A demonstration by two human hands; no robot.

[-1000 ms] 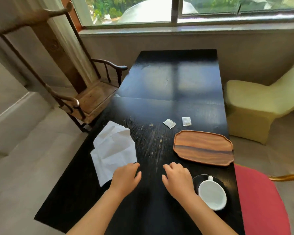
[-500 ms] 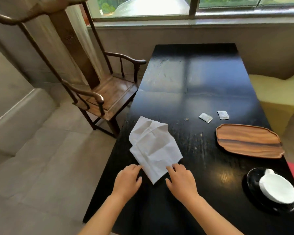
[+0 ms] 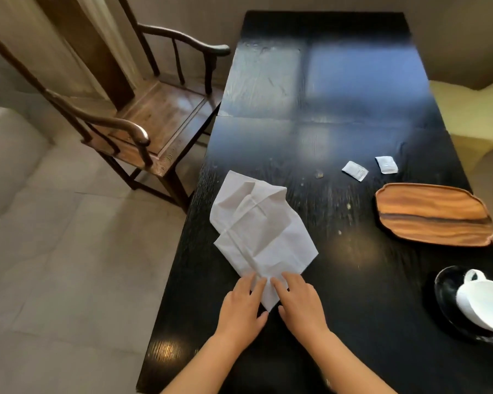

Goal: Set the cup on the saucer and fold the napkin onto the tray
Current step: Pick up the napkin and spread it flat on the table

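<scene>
A crumpled white napkin (image 3: pixel 256 231) lies spread on the left side of the black table (image 3: pixel 353 109). My left hand (image 3: pixel 244 305) and my right hand (image 3: pixel 299 304) rest side by side with fingertips on the napkin's near corner, fingers flat. A white cup (image 3: pixel 484 304) sits on a black saucer (image 3: pixel 446 294) at the right edge. The wooden tray (image 3: pixel 430 213) lies bare beyond the cup.
Two small white sachets (image 3: pixel 355 171) (image 3: pixel 386 164) lie behind the tray. A dark wooden armchair (image 3: pixel 154 118) stands off the table's left side. A yellow seat (image 3: pixel 473 109) is on the right. The table's left edge runs close to the napkin.
The view has swung left and down. Both hands have moved onto the napkin's near corner, where before they were just short of it.
</scene>
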